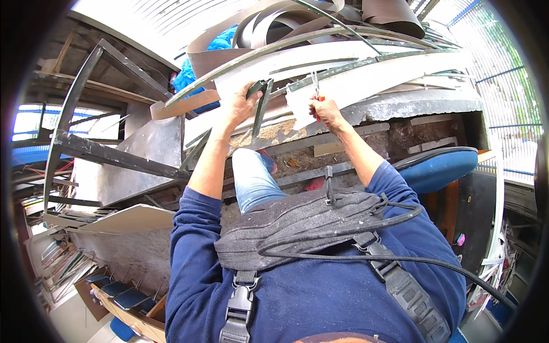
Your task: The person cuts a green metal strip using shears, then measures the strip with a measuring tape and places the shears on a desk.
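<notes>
- Wearing a blue sweater (200, 251), a person is carrying a grey-black bag (297, 220) across the chest, and a black cable (354, 256) is looping over it.
- Below the bag's far edge, one leg in light jeans (253, 180) is showing.
- The left hand (243, 106) is closing narrowly around dark strips (262, 108); one long piece is slanting down over the near edge of the bench (423, 103).
- The right hand (327, 111) is gripping a red-handled tool (316, 86), its metal end pointing away, just beside a white sheet (394, 77); whether that end is touching the sheet, I cannot tell.
- To the right, a blue chair seat (437, 170) is resting near the bench.
- To the left, a dark metal frame (114, 152) is standing well apart from the hands.
- Beyond the sheet, brown curled strips (214, 62) are lying in loops, with blue plastic (186, 77) showing beside them.
- Farthest off, light is coming through a slatted wall (506, 94).
</notes>
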`<state>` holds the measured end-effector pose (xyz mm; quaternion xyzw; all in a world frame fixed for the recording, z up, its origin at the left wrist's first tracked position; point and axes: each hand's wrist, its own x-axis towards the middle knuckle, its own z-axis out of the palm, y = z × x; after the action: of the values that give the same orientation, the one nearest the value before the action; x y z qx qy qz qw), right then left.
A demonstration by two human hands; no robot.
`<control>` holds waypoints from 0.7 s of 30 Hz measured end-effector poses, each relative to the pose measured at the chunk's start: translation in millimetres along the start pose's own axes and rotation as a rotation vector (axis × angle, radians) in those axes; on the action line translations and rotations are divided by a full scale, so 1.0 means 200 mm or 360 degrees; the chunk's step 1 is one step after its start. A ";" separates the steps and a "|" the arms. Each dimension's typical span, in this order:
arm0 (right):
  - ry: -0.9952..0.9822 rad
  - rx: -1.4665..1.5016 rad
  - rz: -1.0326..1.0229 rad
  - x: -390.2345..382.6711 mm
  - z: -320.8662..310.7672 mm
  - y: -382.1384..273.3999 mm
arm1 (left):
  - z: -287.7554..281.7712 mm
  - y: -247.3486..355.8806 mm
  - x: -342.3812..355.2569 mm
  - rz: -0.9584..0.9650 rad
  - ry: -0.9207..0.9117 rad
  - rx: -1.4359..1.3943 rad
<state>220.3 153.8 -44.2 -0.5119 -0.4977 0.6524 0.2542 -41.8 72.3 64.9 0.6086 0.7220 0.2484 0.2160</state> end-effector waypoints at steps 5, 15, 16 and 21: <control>-0.0579 0.0070 -0.0019 -0.29 0.11 -0.27 | -0.07 0.07 -0.02 -0.0083 -0.0014 -0.0006; -0.0839 0.0181 0.0174 -0.22 0.32 -0.31 | -0.11 0.20 0.02 -0.0027 -0.0224 0.0436; -0.0809 0.0274 0.0147 -0.21 0.34 -0.31 | -0.11 0.21 0.02 0.0001 -0.0212 0.0497; -0.0690 0.0429 0.0082 -0.18 0.40 -0.32 | -0.10 0.22 0.01 -0.0017 -0.0229 0.0565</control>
<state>147.9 116.4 26.5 -0.3341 -0.4359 0.8137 0.1907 -20.3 79.4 108.1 0.6495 0.7404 0.0718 0.1576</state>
